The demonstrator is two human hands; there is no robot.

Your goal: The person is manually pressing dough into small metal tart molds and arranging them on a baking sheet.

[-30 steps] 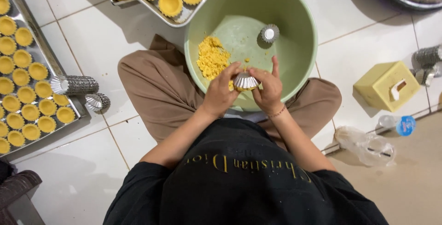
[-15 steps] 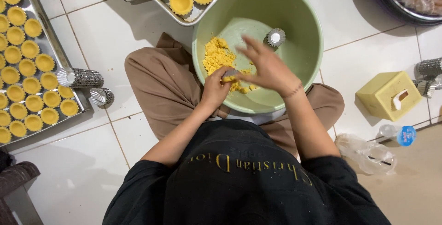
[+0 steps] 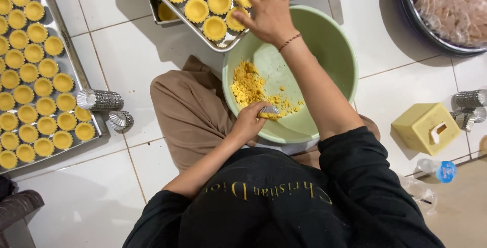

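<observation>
At 6 o'clock inside green bowl (image 3: 332,60): left hand (image 3: 248,122) gripping 1 fluted tin mould (image 3: 269,111) beside yellow dough crumbs (image 3: 248,83); at 12 o'clock, right hand (image 3: 268,10) spread wide over tray of tart shells (image 3: 167,5)

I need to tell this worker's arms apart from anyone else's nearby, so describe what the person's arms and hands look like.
Both arms come out of a black top whose sleeves are pushed up near the elbows, leaving the forearms bare. The right hand has a thin reddish cord bracelet around the wrist. The left hand wears no band that shows. Neither hand is gloved, and no rings are visible on the fingers.
</observation>
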